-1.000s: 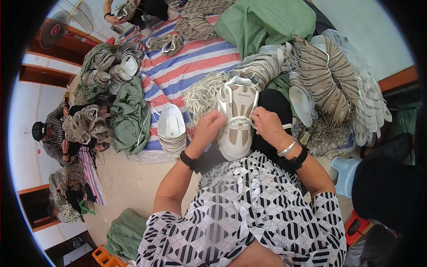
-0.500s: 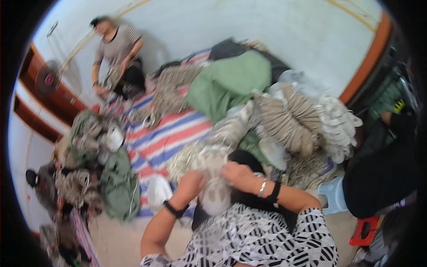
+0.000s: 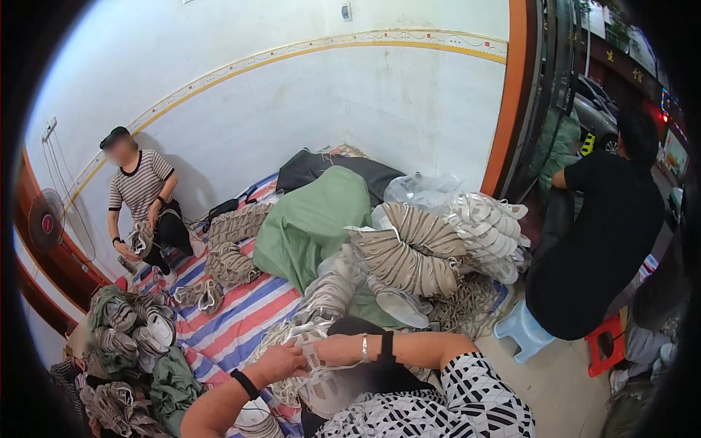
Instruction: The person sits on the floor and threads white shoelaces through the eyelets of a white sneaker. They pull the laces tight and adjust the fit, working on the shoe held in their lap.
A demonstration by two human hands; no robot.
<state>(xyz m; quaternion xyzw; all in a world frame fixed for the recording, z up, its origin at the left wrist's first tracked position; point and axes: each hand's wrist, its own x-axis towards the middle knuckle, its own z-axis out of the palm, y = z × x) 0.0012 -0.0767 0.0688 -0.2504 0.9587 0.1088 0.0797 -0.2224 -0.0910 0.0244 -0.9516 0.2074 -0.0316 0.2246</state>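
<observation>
On my lap lies a pale beige shoe upper (image 3: 326, 393), its toe end toward me and its openwork top between my hands. My left hand (image 3: 283, 362) is closed, with thumb and fingers pinched at the upper's left edge; whether a lace is in the pinch is too small to tell. Reaching across the upper from the right, my right hand (image 3: 330, 350) is curled against its top part, fingertips partly hidden. Loose whitish laces (image 3: 272, 342) hang in a bunch just beyond my left hand. A stack of white uppers (image 3: 257, 419) sits below my left wrist.
Bundled beige uppers (image 3: 412, 255) and white uppers (image 3: 488, 232) lie ahead right, beside a green sack (image 3: 321, 219) on a striped sheet (image 3: 237, 321). A seated co-worker (image 3: 146, 190) handles an upper at far left. Another person (image 3: 599, 233) sits right on a blue stool (image 3: 522, 332).
The view has swung up and to the right. My hands, apart at the upper's two sides before, are now close together, the right one having crossed leftward over it.
</observation>
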